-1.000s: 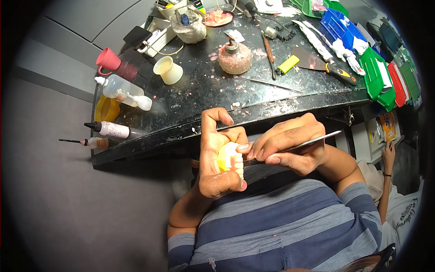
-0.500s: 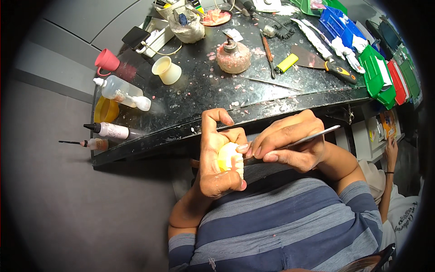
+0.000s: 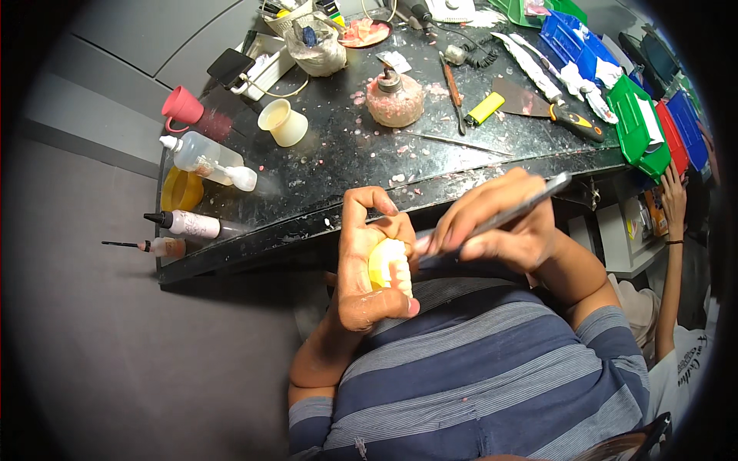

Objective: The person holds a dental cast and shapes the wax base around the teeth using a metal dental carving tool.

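My left hand [image 3: 355, 269] is wrapped round a yellow dental model [image 3: 379, 265] with a row of white teeth [image 3: 398, 269]. Its thumb presses on the lower end, while the index finger is bent above. In my right hand [image 3: 511, 223] is a slim metal hand tool [image 3: 530, 203], slanting up to the right and blurred by motion. My right fingertips are close beside the model's teeth. The tool's working tip is hidden or too smeared to make out. Both hands are in front of the bench's near edge, above my lap.
On the black bench [image 3: 323, 173] are a round burner [image 3: 394, 100], yellow lighter [image 3: 486, 109], spatula [image 3: 573, 121], white cup [image 3: 283, 123] and squeeze bottle [image 3: 204, 156]. Green [image 3: 639, 131] and red bins [image 3: 673, 142] stand right. A co-worker's hand [image 3: 673, 201] reaches up beside them.
My right hand has shifted slightly upward, tilting the tool's handle higher. My left hand and the model barely move. The co-worker's hand has risen from the shelf to the bins.
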A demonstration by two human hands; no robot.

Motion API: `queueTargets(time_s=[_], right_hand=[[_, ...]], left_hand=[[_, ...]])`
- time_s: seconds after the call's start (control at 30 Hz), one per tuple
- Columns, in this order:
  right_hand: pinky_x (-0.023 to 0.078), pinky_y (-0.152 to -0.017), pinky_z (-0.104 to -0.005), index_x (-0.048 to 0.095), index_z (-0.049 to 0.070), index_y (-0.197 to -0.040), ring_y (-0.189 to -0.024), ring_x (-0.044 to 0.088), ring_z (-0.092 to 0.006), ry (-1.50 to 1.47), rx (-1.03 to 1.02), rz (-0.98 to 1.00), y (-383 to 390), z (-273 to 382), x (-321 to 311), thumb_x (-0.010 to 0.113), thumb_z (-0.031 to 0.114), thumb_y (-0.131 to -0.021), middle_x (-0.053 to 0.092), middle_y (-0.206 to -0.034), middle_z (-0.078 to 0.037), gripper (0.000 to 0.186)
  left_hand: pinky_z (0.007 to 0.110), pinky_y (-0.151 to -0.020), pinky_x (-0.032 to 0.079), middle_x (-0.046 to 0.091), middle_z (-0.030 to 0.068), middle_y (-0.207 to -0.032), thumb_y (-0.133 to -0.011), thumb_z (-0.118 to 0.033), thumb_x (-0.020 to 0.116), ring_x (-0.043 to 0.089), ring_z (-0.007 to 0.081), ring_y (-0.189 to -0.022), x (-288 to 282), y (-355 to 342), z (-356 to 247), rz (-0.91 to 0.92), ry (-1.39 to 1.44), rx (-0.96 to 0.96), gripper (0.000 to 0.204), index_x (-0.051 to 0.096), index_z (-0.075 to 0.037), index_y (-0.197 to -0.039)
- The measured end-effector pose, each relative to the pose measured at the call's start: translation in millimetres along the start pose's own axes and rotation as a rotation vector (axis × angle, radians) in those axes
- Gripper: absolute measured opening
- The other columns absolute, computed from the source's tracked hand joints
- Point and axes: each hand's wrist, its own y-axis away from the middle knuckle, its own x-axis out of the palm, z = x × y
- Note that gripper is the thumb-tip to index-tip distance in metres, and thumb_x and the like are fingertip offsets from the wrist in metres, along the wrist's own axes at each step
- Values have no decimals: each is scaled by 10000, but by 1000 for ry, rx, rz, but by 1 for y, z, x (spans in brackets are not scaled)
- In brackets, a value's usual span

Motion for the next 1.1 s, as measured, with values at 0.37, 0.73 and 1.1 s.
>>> queueTargets(time_s=[0.37,0.73,1.1], right_hand=[[586,-595,-280,550,-58,-1022,-624,723,-219,-9,-146,-286,6,6,-12,624,129,-1031,718,-762,-173,201],[646,-781,-362,697,-80,-1155,-967,762,-324,761,-417,-76,-1,8,27,756,-34,-845,707,-1167,-271,319],[609,-943,-456,695,-73,-1129,-1069,737,-362,801,-426,-60,-3,3,24,771,6,-842,738,-1119,-207,307]], left_hand=[[351,-810,565,511,136,-1100,-947,-93,705,591,192,-947,-24,-9,24,-32,-643,560,316,498,18,-1157],[338,-765,553,655,184,-1009,-812,-133,893,677,267,-871,-16,-9,32,-227,-853,851,434,565,6,-1059],[339,-736,555,646,154,-956,-782,-136,916,667,273,-883,-8,-8,28,-241,-900,916,459,581,-10,-1069]])
